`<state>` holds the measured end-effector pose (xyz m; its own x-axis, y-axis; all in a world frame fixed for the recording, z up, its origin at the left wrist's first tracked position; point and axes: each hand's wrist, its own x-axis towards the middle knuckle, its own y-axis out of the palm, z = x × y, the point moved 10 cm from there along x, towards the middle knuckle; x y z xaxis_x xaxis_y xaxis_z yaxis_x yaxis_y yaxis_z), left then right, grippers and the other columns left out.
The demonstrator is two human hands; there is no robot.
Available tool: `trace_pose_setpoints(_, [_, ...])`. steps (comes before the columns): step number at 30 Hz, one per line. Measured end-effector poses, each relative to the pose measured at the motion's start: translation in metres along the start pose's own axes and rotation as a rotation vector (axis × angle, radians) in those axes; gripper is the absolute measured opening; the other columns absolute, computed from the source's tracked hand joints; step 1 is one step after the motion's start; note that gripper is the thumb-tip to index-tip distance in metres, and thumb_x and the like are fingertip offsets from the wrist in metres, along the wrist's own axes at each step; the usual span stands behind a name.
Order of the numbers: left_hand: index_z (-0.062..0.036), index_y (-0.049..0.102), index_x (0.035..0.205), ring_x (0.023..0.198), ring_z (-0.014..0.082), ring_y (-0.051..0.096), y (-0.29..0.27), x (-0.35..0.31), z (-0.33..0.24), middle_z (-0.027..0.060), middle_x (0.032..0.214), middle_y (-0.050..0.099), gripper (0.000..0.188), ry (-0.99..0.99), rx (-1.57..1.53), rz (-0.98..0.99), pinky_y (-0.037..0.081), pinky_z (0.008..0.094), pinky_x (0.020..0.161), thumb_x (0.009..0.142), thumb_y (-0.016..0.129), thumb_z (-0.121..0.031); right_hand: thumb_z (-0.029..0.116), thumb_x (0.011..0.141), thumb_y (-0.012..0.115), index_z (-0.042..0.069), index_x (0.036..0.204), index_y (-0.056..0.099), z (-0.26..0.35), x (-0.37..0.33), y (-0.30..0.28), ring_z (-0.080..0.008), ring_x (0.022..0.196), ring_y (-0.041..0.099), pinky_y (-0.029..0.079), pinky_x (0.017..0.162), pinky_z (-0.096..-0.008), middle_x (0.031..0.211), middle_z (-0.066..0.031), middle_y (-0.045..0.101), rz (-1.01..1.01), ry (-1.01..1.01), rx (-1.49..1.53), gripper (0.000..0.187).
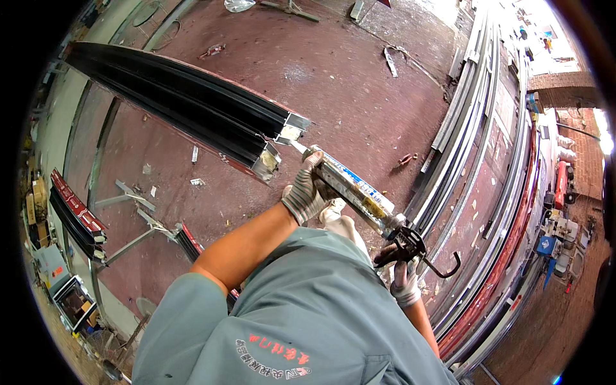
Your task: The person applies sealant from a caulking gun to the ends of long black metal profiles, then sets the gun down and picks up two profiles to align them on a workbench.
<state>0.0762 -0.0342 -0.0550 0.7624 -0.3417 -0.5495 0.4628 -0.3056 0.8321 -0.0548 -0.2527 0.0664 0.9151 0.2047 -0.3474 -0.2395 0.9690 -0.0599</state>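
I hold a caulking gun (378,218) with a white and blue sealant cartridge in it, slanting from upper left to lower right in front of my body. My left hand (304,194), in a striped grey glove, is closed round the front of the barrel. Gloved too, my right hand (404,283) grips the black handle and trigger end; some of its fingers are hidden. The white nozzle points at the cut end of a long black window-frame profile (183,106). Whitish filler shows in that open metal end (292,132). Whether the nozzle touches it I cannot tell.
Long metal profiles (471,122) lie stacked along the right. Shorter black and red profiles (78,215) rest at the left near a metal stand (131,247). Red-handled pliers (405,160) and scraps lie on the reddish floor (359,96).
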Motion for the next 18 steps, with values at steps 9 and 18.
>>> trace_pose_setpoints(9, [-0.0211, 0.052, 0.115, 0.089, 0.0276, 0.07, -0.006, 0.002, 0.005, 0.0049, 0.099, 0.065, 0.038, -0.029, 0.072, -0.044, 0.061, 0.0543, 0.077, 0.091, 0.065, -0.048, 0.059, 0.096, 0.054, 0.001, 0.114, 0.058, -0.009, -0.005, -0.003, -0.0201, 0.088, 0.063, 0.052, 0.078, -0.0347, 0.099, -0.0108, 0.064, -0.038, 0.03, 0.061, 0.061])
trace_pose_setpoints(18, [-0.0236, 0.051, 0.116, 0.09, 0.0274, 0.07, 0.002, 0.002, 0.007, 0.0054, 0.1, 0.063, 0.039, -0.014, 0.064, -0.045, 0.062, 0.0539, 0.076, 0.09, 0.066, -0.048, 0.053, 0.098, 0.053, 0.0, 0.107, 0.061, -0.003, -0.007, 0.004, -0.0205, 0.087, 0.062, 0.051, 0.079, -0.0354, 0.097, -0.0099, 0.064, -0.118, 0.088, 0.134, 0.054])
